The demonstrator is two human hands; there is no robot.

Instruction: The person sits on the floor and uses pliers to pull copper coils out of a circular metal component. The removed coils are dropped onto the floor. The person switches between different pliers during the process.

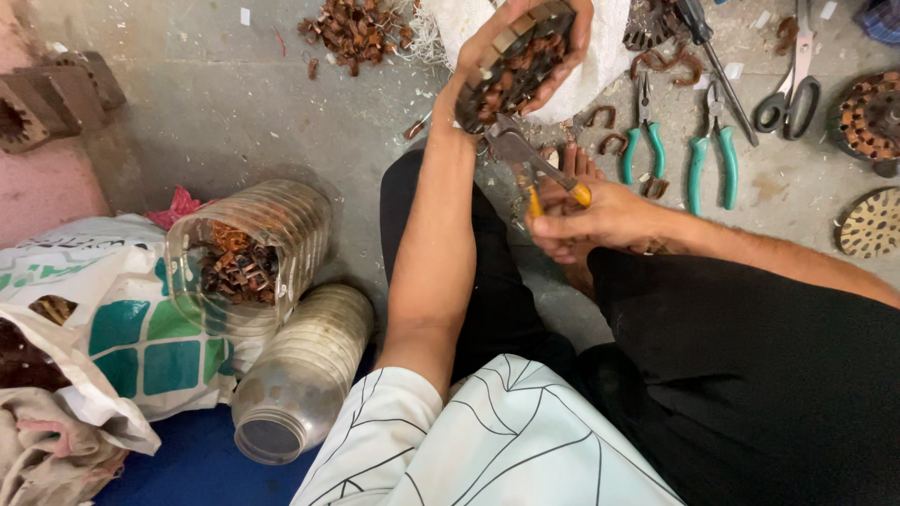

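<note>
My left hand (487, 56) holds up a round metal motor stator (516, 61) with copper windings, tilted on edge above the floor. My right hand (591, 220) grips yellow-handled pliers (530, 164), and their metal jaws touch the stator's lower edge. Both hands work over my crossed legs in black trousers. Part of the stator is hidden behind my fingers.
Two green-handled pliers (642, 141) (714, 155), scissors (790, 89) and a screwdriver (717, 61) lie on the concrete floor at right, near other stators (872, 117). A cut plastic jar (248, 258) holds copper scraps; another jar (300, 379) lies beside a printed bag (103, 319). Copper bits (356, 33) are piled at the top.
</note>
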